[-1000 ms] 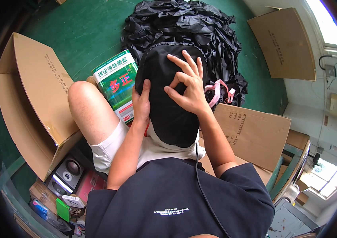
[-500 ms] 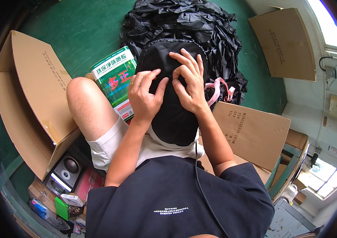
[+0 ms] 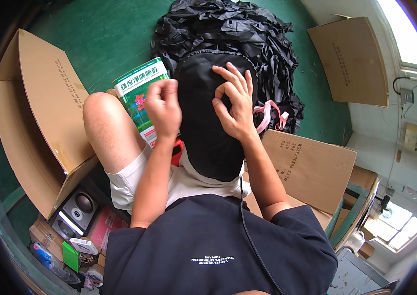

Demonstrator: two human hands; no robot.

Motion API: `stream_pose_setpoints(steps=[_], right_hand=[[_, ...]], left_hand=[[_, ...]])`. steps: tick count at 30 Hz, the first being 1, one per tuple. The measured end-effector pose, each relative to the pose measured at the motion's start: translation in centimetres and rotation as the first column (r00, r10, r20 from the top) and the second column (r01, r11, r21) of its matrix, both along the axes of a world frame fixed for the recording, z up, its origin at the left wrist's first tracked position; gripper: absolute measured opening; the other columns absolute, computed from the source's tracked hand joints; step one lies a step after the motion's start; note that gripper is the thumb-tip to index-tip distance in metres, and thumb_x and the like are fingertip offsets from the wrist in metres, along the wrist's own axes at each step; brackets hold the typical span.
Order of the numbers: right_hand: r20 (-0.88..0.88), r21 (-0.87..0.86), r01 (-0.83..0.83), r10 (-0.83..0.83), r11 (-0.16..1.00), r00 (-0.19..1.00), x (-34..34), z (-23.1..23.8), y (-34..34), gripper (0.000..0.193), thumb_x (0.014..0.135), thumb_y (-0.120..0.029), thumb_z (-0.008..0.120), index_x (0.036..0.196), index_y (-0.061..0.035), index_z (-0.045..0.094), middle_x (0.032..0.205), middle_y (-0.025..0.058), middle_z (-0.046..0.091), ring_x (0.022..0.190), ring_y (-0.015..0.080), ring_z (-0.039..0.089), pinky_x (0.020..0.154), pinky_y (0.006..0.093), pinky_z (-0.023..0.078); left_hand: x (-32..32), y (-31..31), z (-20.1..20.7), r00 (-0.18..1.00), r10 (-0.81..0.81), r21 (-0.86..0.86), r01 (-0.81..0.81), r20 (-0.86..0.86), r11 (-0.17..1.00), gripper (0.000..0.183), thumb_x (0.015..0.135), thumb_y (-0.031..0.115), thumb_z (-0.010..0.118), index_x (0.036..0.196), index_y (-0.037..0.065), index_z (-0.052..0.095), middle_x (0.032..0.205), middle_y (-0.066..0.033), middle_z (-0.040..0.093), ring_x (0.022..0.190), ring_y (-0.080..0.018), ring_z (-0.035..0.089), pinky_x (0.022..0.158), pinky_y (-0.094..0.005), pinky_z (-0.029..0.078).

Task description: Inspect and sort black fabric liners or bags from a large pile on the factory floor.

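On the green floor point(image 3: 105, 44), far to the left of the left hand point(image 3: 165, 110), was a wide brown box point(image 3: 51, 103). A big heap of crinkly black cloth point(image 3: 233, 27) lay ahead of the right hand point(image 3: 236, 108). A smooth black piece point(image 3: 201, 132) lay under the right hand, just right of the left one. A green and white tin point(image 3: 142, 81) was partly behind the left hand. The right hand was half open, thumb bent toward the first finger; whether they pinched anything was hard to tell. The left hand was curled and blurry, so its hold could not be told. A pink strap point(image 3: 266, 114) lay just right of the right hand. Keeping the smooth black piece flat and moving gently seemed best.
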State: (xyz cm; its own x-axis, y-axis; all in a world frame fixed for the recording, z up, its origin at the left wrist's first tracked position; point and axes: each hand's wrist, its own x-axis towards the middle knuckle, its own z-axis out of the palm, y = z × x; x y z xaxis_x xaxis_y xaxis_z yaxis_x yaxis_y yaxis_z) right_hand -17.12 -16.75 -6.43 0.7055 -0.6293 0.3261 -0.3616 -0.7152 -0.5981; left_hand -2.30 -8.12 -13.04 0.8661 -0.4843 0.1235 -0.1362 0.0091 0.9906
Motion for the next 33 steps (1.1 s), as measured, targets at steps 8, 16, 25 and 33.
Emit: stream_pose_setpoints(steps=[8, 16, 25, 33], right_hand=[[0.01, 0.001, 0.004, -0.004, 1.0, 1.0, -0.1, 0.0, -0.1, 0.011, 0.076, -0.012, 0.063, 0.078, -0.0083, 0.053, 0.139, 0.0086, 0.056, 0.142, 0.033, 0.036, 0.119, 0.0531, 0.008], [0.001, -0.001, 0.001, -0.001, 1.0, 1.0, -0.2, -0.1, -0.1, 0.011, 0.077, -0.013, 0.063, 0.08, -0.0085, 0.053, 0.14, 0.0097, 0.056, 0.143, 0.0332, 0.035, 0.119, 0.0521, 0.008], [0.003, -0.078, 0.024, -0.024, 0.997, 1.0, 0.4, 0.0, 0.0, 0.016, 0.077, -0.017, 0.068, 0.078, -0.0102, 0.054, 0.136, 0.0091, 0.058, 0.139, 0.0322, 0.04, 0.118, 0.053, 0.013], [0.11, -0.102, 0.051, -0.039, 0.994, 0.993, 0.8, -0.4, 0.5, 0.018, 0.077, -0.021, 0.069, 0.078, -0.0097, 0.054, 0.131, 0.0092, 0.058, 0.137, 0.0318, 0.042, 0.117, 0.0573, 0.017]], left_hand=[[2.3, 1.6, -2.7, 0.867, 0.118, -0.248, -0.265, -0.485, 0.932, 0.012, 0.097, 0.017, 0.063, 0.095, 0.005, 0.061, 0.088, -0.0028, 0.06, 0.077, -0.0094, 0.053, 0.074, -0.0244, 0.045], [-0.5, 2.3, 1.1, 0.777, -0.44, -0.231, 0.375, -0.449, 0.898, 0.069, 0.089, 0.028, 0.075, 0.138, -0.005, 0.04, 0.134, -0.0166, 0.051, 0.124, -0.0241, 0.049, 0.108, -0.0341, 0.036], [-1.5, 1.9, -1.3, 0.575, -0.38, -0.223, 0.326, -0.725, 0.919, 0.048, 0.09, 0.019, 0.056, 0.134, -0.001, 0.05, 0.122, -0.0104, 0.062, 0.111, -0.0203, 0.061, 0.097, -0.0326, 0.048], [-2.4, 2.6, -1.7, 0.443, -0.294, -0.192, 0.261, -0.847, 0.946, 0.049, 0.097, 0.033, 0.046, 0.132, 0.0, 0.055, 0.13, -0.0125, 0.059, 0.119, -0.0214, 0.057, 0.103, -0.0342, 0.044]])
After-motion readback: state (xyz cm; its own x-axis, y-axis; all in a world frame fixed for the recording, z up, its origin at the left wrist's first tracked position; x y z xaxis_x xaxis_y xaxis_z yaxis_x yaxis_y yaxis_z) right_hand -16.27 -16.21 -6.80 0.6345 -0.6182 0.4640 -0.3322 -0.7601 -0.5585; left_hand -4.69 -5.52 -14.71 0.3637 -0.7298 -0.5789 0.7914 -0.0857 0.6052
